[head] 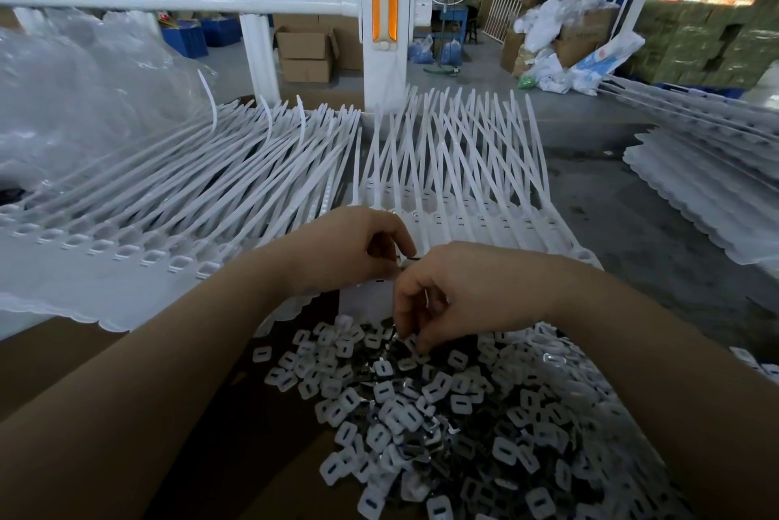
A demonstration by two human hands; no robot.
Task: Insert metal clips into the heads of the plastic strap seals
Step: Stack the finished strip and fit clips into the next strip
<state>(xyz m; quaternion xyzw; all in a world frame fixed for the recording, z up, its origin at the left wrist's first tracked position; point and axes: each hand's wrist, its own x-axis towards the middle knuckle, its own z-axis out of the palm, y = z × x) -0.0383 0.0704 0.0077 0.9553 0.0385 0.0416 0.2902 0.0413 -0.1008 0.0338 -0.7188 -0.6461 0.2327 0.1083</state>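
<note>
- Your right hand [459,291] hangs over the near edge of the pile of clips [455,414]. Its fingers are curled downward and the fingertips [415,340] reach in among the top pieces. Whether they have closed on one clip cannot be told.
- Your left hand [350,249] sits just beyond and left of the right hand, fingers curled inward. It appears to pinch something small and dark at its fingertips, touching or nearly touching the right hand's knuckles. What that piece is cannot be made out.
- The strap seals [442,165] lie in rows across the tabletop, long axis running away from you. Their tails fan toward the white post [385,26] and their heads [476,220] line up along the near edge.
- Governing relation: the clips lie directly below and toward you from both hands, while the seal heads lie just beyond them. In my judgement the next clip must travel forward, away from you.
- The left hand is nearer the row of heads; the right is nearer the pile.
</note>
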